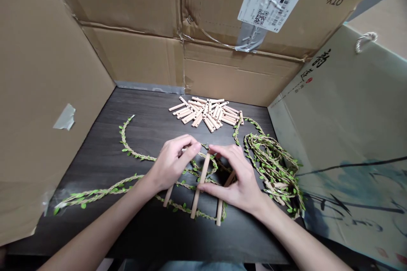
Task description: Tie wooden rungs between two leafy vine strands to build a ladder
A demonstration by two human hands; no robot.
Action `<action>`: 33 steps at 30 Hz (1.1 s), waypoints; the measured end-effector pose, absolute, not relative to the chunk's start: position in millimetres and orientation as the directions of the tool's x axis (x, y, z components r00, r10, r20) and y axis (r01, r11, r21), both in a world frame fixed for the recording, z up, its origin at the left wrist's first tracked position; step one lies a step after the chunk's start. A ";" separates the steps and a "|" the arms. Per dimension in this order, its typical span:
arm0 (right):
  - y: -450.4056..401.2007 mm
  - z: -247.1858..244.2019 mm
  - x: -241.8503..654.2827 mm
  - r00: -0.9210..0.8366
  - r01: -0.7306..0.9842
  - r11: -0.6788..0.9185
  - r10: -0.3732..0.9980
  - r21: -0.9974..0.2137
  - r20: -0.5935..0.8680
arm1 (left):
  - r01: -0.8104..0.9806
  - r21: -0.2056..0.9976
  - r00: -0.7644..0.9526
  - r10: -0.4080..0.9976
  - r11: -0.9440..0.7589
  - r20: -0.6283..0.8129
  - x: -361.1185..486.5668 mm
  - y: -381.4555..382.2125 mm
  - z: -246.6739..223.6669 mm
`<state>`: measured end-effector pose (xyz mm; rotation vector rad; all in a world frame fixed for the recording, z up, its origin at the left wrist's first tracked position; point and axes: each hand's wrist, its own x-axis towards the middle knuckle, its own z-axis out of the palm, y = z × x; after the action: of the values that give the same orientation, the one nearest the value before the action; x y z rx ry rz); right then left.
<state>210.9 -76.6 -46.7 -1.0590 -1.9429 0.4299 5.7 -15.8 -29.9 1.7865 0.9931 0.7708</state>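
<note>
Several wooden rungs are joined by leafy twine in the middle of the dark table. My right hand (238, 178) grips the middle wooden rung (196, 203), with the thumb on its side and the fingers at its far end. Beside it on the left, my left hand (174, 161) is closed, thumb against the fingers, near that far end; what it pinches is too small to make out. Another rung (168, 196) lies partly under my left hand, and a third rung (219, 212) is below my right hand. A loose length of leafy twine (136, 155) curves off to the left.
A pile of drilled wooden sticks (206, 112) lies at the back of the table (143, 106). A coiled heap of leafy twine (273, 161) is at the right. Cardboard walls (136, 55) stand behind and left, a paper bag (343, 135) at the right.
</note>
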 end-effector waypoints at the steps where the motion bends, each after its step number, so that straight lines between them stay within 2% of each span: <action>1: -76.7 -47.0 210.8 -0.273 0.515 0.580 0.809 -0.631 0.521 | 0.310 0.912 0.493 0.866 -0.271 0.090 7.2 -17.1 -29.6; 6: -77.2 -47.2 210.4 -0.279 0.515 0.584 0.807 -0.628 0.521 | 0.353 0.864 0.469 0.867 -0.360 0.169 11.8 -20.9 -32.7; 18: -79.9 -42.8 208.8 -0.260 0.484 0.613 0.783 -0.625 0.566 | 0.137 0.981 0.352 0.933 -0.135 0.079 7.1 -20.5 -33.9; 21: -78.9 -43.3 210.1 -0.259 0.497 0.608 0.785 -0.620 0.563 | 0.195 0.969 0.386 0.920 -0.153 0.068 3.5 -16.7 -32.2; 27: -77.2 -47.7 210.9 -0.260 0.513 0.584 0.805 -0.630 0.534 | 0.340 0.880 0.497 0.858 -0.332 0.131 8.4 -17.0 -31.2; 33: -77.0 -46.8 209.8 -0.264 0.505 0.574 0.814 -0.645 0.518 | 0.329 0.906 0.468 0.879 -0.267 0.089 9.1 -16.7 -34.4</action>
<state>209.8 -77.0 -46.8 -1.0606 -1.9306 0.4457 9.1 -16.7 -34.4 1.8181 1.0221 0.7687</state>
